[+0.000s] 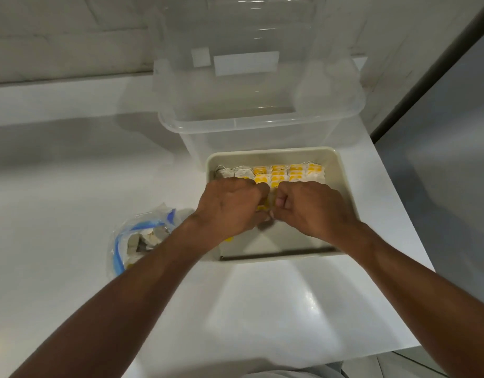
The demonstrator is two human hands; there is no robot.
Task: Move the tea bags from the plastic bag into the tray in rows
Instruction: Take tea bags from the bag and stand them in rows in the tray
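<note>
Both our hands are down inside the tray (344,192), knuckles up and fingers curled in. The left hand (230,205) and right hand (312,208) meet at mid-width, and both look clamped on a small clump (264,207) of bags squeezed between them. Only a sliver of yellow tag shows, so we cannot count what is held.

The laid tea bags (287,171) sit in rows against the far wall, running left to right across the tray. The clump lies just on our side of those rows, touching or nearly touching the last one. The bare floor is all toward us, so we judge the next row must build along that same left-right line, with the bags pressed away from us against what is already packed.

The plastic bag (131,241) lies on the counter (71,186) just beside the tray's near left corner, mouth open, with more bags inside. It is nearer the left hand — that one has the short reach, while the right can steady the row.
</note>
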